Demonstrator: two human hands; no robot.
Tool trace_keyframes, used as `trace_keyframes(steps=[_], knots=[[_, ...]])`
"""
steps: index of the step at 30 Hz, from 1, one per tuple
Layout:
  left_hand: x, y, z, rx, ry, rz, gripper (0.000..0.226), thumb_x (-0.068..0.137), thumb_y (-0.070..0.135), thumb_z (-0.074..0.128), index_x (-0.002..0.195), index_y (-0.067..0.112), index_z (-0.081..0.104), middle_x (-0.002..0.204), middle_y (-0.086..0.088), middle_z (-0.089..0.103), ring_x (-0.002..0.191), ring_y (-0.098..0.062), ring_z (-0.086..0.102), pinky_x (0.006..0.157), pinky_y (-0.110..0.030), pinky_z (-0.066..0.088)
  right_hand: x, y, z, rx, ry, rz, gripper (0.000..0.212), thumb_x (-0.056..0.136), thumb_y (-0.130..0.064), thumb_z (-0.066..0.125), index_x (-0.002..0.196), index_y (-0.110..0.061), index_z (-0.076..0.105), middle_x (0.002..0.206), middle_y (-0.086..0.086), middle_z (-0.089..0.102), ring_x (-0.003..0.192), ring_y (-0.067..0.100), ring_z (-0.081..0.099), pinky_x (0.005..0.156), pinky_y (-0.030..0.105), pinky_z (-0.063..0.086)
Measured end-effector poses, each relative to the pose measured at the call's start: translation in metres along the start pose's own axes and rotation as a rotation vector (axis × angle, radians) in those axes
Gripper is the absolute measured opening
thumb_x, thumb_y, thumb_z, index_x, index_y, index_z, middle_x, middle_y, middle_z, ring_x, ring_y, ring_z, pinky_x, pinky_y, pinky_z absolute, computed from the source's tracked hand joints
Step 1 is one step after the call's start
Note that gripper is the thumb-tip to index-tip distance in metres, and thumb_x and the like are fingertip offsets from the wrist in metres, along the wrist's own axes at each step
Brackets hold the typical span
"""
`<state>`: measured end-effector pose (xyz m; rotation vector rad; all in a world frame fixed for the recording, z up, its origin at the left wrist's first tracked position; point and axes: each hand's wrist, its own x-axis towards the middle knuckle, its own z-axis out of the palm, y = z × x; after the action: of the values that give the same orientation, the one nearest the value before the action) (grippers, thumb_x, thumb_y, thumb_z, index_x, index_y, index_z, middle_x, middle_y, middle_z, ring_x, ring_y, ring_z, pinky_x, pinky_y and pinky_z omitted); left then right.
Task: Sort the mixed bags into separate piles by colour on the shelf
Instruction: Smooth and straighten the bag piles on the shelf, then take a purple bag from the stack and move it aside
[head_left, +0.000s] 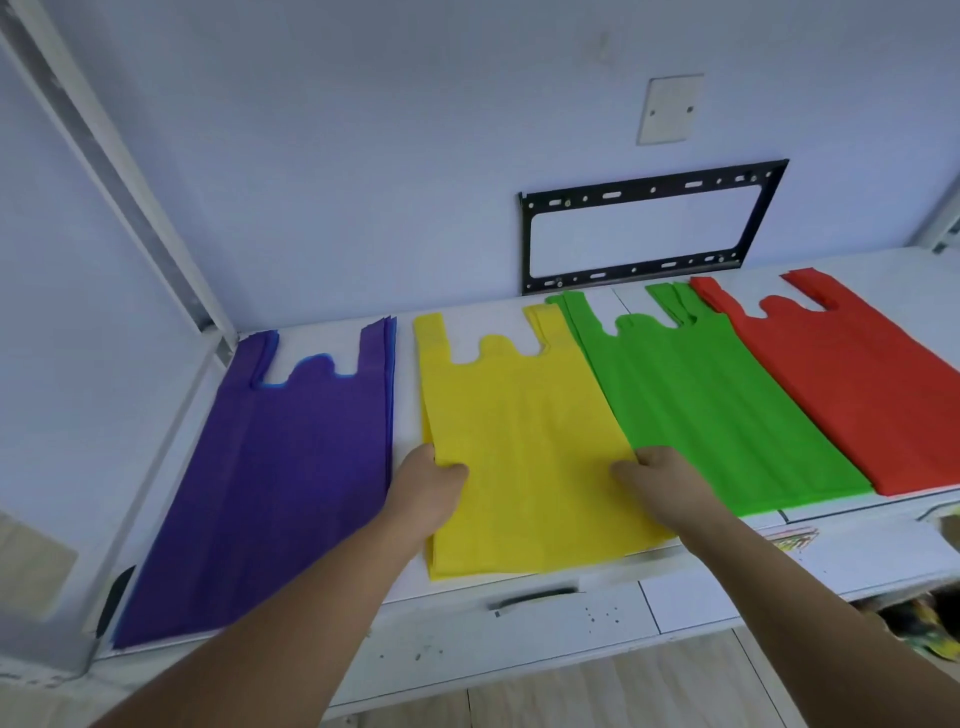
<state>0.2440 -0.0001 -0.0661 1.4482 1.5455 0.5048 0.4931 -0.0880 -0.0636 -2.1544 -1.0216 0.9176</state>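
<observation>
Hands (428, 486) (657, 483) on yellow pile (524, 415) side edges

I face a pale wall (363, 156) bearing a black TV mounting bracket (636, 189) and a blank cover plate (670, 109); wood-plank floor (649, 686) lies below.

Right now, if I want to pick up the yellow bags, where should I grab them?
Take the yellow pile by its two long side edges, coming from the front, thumbs on top, as the left hand and right hand do. It lies flat, thin and wide, so holding both edges probably lifts every layer together.
</observation>
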Motion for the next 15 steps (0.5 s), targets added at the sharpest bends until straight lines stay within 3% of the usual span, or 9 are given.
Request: trace_keyframes(steps=[4,9,11,13,15], knots=[[-0.002,0.001,-0.004,0.088,0.002,0.046,0.003,0.094,0.022,0.058,0.093,0.019,0.057,0.086,-0.003,0.065,0.067,-0.019,0.061,0.056,-0.031,0.046,-0.002,-0.004,0.001,-0.039,-0.008,-0.028,0.018,0.091,-0.019,0.056,0.075,-0.014,0.050,0.065,0.007,0.043,0.056,0.019,0.039,0.055,0.029,0.028],[-0.007,0.001,-0.009,0.155,-0.015,0.097,0.004,0.094,0.020,0.058,0.090,0.019,0.058,0.090,-0.009,0.068,0.068,-0.022,0.061,0.059,-0.031,0.046,-0.003,-0.012,0.012,-0.078,-0.044,-0.040,0.012,0.091,-0.016,0.055,0.080,-0.011,0.055,0.067,0.008,0.044,0.057,0.018,0.039,0.054,0.028,0.027],[-0.009,-0.003,-0.013,0.167,-0.009,0.091,0.002,0.093,0.022,0.058,0.092,0.020,0.057,0.091,-0.006,0.068,0.073,-0.024,0.065,0.062,-0.035,0.052,-0.001,-0.012,0.017,-0.085,-0.063,-0.027,0.017,0.091,-0.017,0.055,0.084,-0.003,0.059,0.069,0.009,0.046,0.057,0.019,0.040,0.055,0.029,0.029],[-0.008,-0.009,-0.019,0.165,-0.003,0.075,0.016,0.091,0.027,0.060,0.103,0.017,0.058,0.096,-0.006,0.069,0.080,-0.025,0.069,0.071,-0.042,0.057,0.000,-0.015,0.019,-0.108,-0.061,0.000,0.026,0.091,-0.020,0.056,0.096,0.005,0.059,0.069,0.007,0.050,0.056,0.019,0.043,0.053,0.027,0.032],[-0.006,-0.012,-0.028,0.134,0.002,0.098,0.024,0.090,0.032,0.062,0.107,0.016,0.056,0.098,-0.003,0.069,0.079,-0.020,0.068,0.070,-0.044,0.057,-0.002,-0.021,0.019,-0.163,-0.027,-0.003,0.028,0.092,-0.025,0.058,0.107,-0.003,0.053,0.079,0.008,0.060,0.062,0.021,0.053,0.057,0.028,0.040]])
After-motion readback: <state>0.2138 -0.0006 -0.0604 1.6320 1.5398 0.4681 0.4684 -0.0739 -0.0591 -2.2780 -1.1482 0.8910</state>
